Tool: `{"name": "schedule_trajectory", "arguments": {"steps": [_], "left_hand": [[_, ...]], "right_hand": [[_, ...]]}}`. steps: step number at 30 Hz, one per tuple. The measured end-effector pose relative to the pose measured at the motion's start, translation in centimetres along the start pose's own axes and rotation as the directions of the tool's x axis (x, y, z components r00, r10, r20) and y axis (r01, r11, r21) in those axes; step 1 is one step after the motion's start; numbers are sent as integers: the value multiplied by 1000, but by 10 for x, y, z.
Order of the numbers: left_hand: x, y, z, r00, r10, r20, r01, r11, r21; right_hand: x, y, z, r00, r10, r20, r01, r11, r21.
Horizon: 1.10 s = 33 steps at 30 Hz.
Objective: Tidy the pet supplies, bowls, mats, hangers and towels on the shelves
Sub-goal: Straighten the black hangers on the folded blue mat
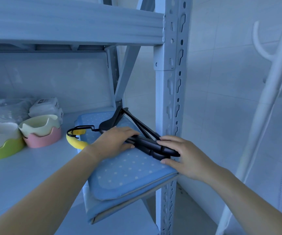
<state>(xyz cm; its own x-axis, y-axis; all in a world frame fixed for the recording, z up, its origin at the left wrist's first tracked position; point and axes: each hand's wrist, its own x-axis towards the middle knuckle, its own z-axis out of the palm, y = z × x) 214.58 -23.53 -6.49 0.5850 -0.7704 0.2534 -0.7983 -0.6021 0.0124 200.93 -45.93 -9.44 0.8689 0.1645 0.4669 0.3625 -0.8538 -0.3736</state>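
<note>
A stack of black hangers (147,141) lies on blue dotted mats (125,173) at the right end of the white shelf (35,175). My left hand (115,141) rests palm-down on the hangers' middle. At their right end, my right hand (179,155) has its fingers curled around them, thumb on the mat. The hangers' hooks (79,131) point left, over a yellow curved item (76,141). Left of the mats stand a pink-based bowl (42,131) and a green-based bowl (1,143).
Wrapped white packs (43,106) and a plastic-covered item (3,107) sit behind the bowls. The rack's perforated upright post (172,82) stands just behind my right hand. An upper shelf (69,26) hangs overhead. A white stand (272,82) is at the right.
</note>
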Motion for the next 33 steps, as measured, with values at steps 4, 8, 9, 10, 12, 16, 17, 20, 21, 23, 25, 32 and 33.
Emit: {"name": "schedule_trajectory", "arguments": {"steps": [4,8,9,10,12,16,17,20,21,23,25,32,33], "left_hand": [[-4,18,-3,997,72,-4,-73,996,-56],[-14,33,-9,997,68,-26,-71,992,-107],[-19,35,-10,997,67,-36,-71,988,-138],[-25,37,-10,997,62,-37,-67,985,-157],[-36,41,-10,999,35,-22,-38,989,-146],[-50,50,-11,1000,-2,7,3,992,-129],[-53,53,-11,1000,-5,3,5,992,-129],[-61,61,-11,999,-37,-7,36,991,-131],[-63,63,-13,999,-49,-6,47,990,-133],[-66,67,-16,997,-70,-13,67,989,-130],[-68,69,-19,996,-87,-25,84,990,-110],[-82,90,-16,984,-173,32,175,981,-79],[-84,94,-16,982,-187,42,190,977,-93]], "right_hand": [[-2,-2,3,1000,5,-30,-4,999,43],[-3,-3,4,999,-12,-35,13,999,37],[-4,-3,5,999,-17,-36,19,999,36],[-5,-4,6,999,-22,-37,23,999,30],[-5,-4,7,999,-29,-27,29,1000,3],[-6,-7,8,999,-46,-15,45,997,-64],[-6,-9,8,998,-50,-24,48,995,-89],[-9,-15,9,996,-49,-81,37,989,-143],[-9,-18,10,994,-40,-105,24,988,-150],[-11,-22,13,988,-12,-151,-9,990,-143],[-12,-26,16,983,7,-186,-30,992,-120],[-20,-28,15,979,21,-203,-38,996,-81],[-21,-27,14,979,27,-202,-42,996,-74]]}}
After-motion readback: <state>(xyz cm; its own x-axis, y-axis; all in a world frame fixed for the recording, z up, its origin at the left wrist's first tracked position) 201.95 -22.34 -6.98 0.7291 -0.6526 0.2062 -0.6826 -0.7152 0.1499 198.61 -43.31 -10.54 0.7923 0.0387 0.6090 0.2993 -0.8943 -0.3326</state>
